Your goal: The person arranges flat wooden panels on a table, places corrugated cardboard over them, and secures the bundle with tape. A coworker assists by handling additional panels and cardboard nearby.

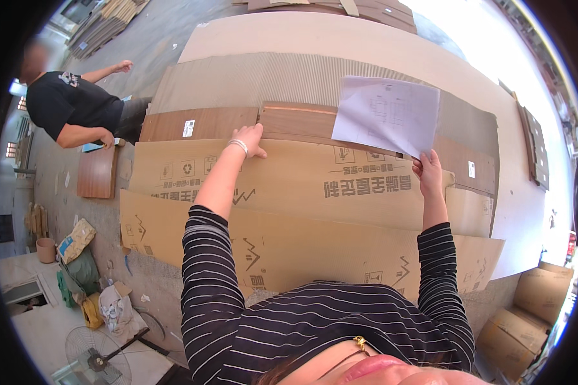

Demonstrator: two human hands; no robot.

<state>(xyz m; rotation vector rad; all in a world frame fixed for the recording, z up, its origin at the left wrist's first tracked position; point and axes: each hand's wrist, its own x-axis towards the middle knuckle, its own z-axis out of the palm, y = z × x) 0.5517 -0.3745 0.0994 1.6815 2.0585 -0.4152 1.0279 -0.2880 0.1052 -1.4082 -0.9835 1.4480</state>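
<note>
My right hand [429, 174] grips the lower right corner of several paper sheets [387, 113] with a printed line drawing. The sheets slant over brown wood-grain panels and hide part of them. My left hand [248, 139] holds nothing; its thumb is spread, and its fingertips rest by the seam between a left wood-grain panel [164, 126] and a middle panel [298, 120]. A right panel [457, 159] bears a white label. Under my forearms lies a printed cardboard sheet [289, 187], with a folded cardboard flap [318, 245] nearer my body.
Corrugated cardboard [212, 82] and a pale board [318, 33] extend beyond the panels. A person in a dark shirt [72, 106] stands at left by a reddish-brown board [96, 173]. A fan [96, 358] is at lower left, cardboard boxes [510, 337] at lower right.
</note>
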